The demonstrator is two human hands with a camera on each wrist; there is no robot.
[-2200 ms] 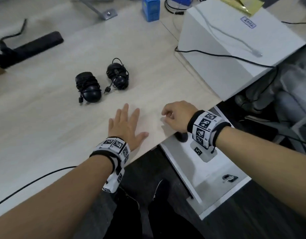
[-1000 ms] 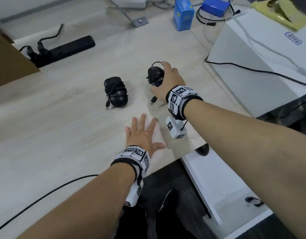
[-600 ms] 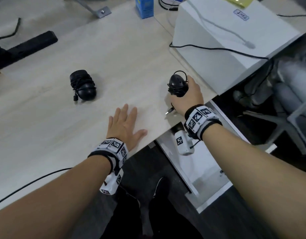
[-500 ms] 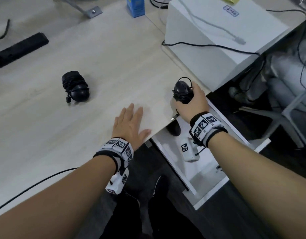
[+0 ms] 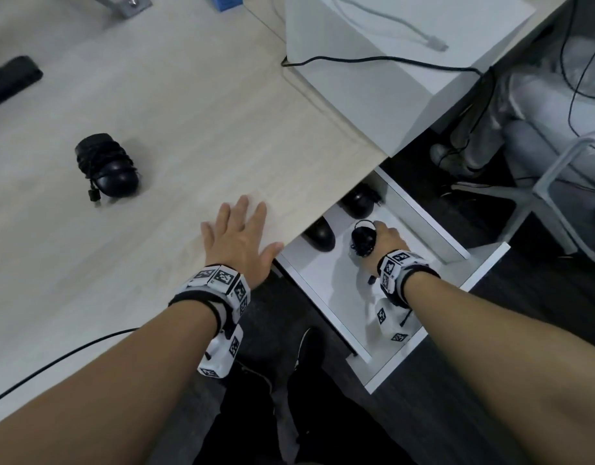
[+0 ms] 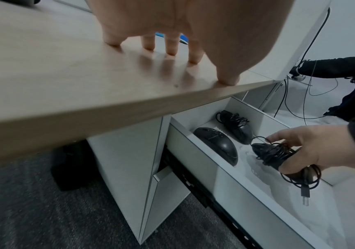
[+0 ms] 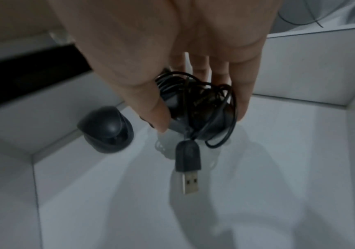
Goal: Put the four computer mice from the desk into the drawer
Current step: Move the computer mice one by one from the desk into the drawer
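Leftmost, one cord-wrapped mouse (image 5: 106, 169) lay on the desk (image 5: 188, 122), well apart from the left hand (image 5: 239, 239), which rested flat near the desk's edge, fingers straight and slightly spread. Further right, the right hand (image 5: 388, 239) gripped a third mouse (image 5: 362, 241) by thumb and curled fingers, low inside the open drawer (image 5: 437, 229), its USB plug (image 7: 188, 168) dangling, near two mice (image 6: 216, 144) lying at the drawer's back.

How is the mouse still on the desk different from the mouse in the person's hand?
1. The mouse on the desk rests on the wooden top; the held mouse is over the open drawer.
2. Nothing touches the desk mouse, while the right hand grips the held mouse.
3. The held mouse's USB plug dangles free; the desk mouse's plug lies on the desk.

Both are black, with their cables wound around them.
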